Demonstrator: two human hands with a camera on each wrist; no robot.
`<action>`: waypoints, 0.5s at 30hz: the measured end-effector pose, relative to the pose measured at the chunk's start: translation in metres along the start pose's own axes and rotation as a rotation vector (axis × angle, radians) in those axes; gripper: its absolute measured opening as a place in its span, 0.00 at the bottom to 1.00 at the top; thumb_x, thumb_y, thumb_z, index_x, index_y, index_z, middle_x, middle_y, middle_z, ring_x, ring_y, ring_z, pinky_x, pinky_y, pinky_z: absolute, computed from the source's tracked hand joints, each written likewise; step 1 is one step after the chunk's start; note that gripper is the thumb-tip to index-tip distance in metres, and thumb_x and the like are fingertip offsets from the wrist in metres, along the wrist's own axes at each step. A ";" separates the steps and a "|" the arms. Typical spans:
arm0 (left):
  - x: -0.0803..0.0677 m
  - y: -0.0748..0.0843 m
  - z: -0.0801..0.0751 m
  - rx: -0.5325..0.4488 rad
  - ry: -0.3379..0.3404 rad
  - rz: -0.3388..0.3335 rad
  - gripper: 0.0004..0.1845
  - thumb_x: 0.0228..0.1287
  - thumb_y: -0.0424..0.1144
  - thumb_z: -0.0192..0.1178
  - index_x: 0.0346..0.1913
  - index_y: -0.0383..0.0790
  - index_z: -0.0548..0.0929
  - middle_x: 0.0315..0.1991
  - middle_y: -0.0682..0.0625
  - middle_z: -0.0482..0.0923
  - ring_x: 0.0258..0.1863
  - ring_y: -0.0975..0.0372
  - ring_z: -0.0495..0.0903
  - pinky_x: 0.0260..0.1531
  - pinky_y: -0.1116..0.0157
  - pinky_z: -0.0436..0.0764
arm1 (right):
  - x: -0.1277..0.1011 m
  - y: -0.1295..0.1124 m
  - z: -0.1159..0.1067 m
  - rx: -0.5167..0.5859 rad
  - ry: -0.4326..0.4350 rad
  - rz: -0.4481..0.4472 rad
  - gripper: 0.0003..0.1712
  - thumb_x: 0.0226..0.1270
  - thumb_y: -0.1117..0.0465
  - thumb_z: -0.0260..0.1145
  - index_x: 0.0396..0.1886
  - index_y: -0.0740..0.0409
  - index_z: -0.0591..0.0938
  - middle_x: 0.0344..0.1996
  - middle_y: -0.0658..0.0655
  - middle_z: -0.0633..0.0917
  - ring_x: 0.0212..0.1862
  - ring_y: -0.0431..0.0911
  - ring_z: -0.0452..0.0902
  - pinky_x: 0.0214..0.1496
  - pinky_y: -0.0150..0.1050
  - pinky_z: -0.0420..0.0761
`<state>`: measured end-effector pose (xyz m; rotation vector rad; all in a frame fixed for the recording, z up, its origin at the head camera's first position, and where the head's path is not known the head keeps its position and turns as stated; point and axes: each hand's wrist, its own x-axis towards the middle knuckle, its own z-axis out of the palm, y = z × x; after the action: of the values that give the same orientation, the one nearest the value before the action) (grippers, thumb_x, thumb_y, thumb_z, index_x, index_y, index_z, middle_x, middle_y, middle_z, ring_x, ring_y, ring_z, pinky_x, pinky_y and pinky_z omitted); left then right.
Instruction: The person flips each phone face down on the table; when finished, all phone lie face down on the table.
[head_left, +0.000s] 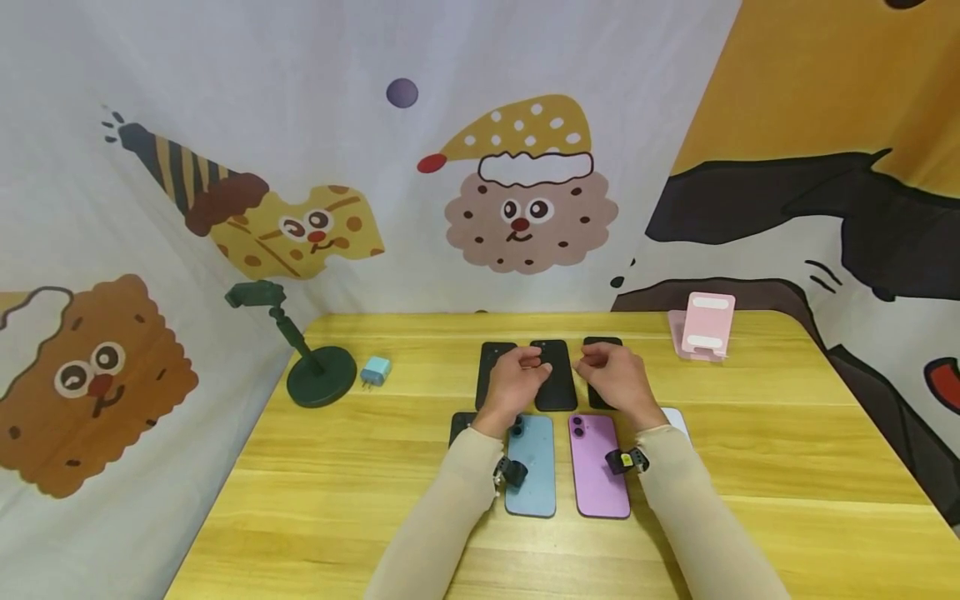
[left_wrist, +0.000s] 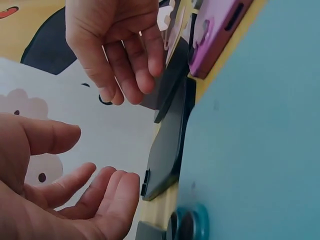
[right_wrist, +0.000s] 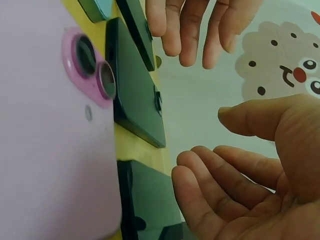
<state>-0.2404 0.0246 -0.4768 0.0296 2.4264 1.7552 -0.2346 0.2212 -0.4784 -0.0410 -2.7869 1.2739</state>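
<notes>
Several phones lie face down in two rows on the yellow table (head_left: 750,433). Three black phones form the back row, with the middle black phone (head_left: 558,390) (left_wrist: 167,150) between my hands. My left hand (head_left: 517,379) (left_wrist: 75,200) hovers over its left side, fingers relaxed and empty. At its right side hovers my right hand (head_left: 611,375) (right_wrist: 250,175), loosely curled and also holding nothing, partly hiding the right black phone (head_left: 602,342). The front row holds a blue phone (head_left: 532,467) (left_wrist: 250,125) and a purple phone (head_left: 597,467) (right_wrist: 50,125) under my wrists.
A black phone (head_left: 461,427) and a white phone (head_left: 677,419) end the front row, each half hidden by my sleeves. A green stand (head_left: 318,375) and a blue charger (head_left: 375,371) sit at the back left, a pink stand (head_left: 705,325) at the back right. Cartoon cloth walls surround the table.
</notes>
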 end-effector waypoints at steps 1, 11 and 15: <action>0.000 0.001 0.001 -0.012 -0.007 0.005 0.22 0.75 0.42 0.67 0.67 0.41 0.83 0.58 0.44 0.85 0.59 0.52 0.84 0.56 0.54 0.86 | 0.000 0.001 -0.002 0.000 -0.002 0.002 0.24 0.75 0.56 0.70 0.63 0.66 0.84 0.50 0.65 0.90 0.50 0.58 0.88 0.52 0.53 0.88; 0.004 0.006 0.017 -0.052 -0.131 0.035 0.24 0.75 0.41 0.66 0.70 0.40 0.80 0.62 0.43 0.82 0.61 0.53 0.83 0.61 0.54 0.84 | -0.002 0.013 -0.014 -0.023 0.008 0.023 0.27 0.76 0.51 0.69 0.66 0.63 0.83 0.54 0.65 0.89 0.56 0.60 0.86 0.56 0.56 0.86; 0.005 0.008 0.025 -0.072 -0.192 0.030 0.25 0.76 0.39 0.65 0.71 0.38 0.78 0.65 0.40 0.80 0.64 0.51 0.82 0.63 0.53 0.83 | -0.003 0.017 -0.020 -0.030 0.020 0.026 0.27 0.76 0.51 0.68 0.67 0.63 0.83 0.55 0.66 0.89 0.58 0.62 0.85 0.57 0.58 0.86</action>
<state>-0.2425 0.0509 -0.4774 0.2174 2.2389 1.7618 -0.2298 0.2471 -0.4790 -0.0916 -2.7972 1.2303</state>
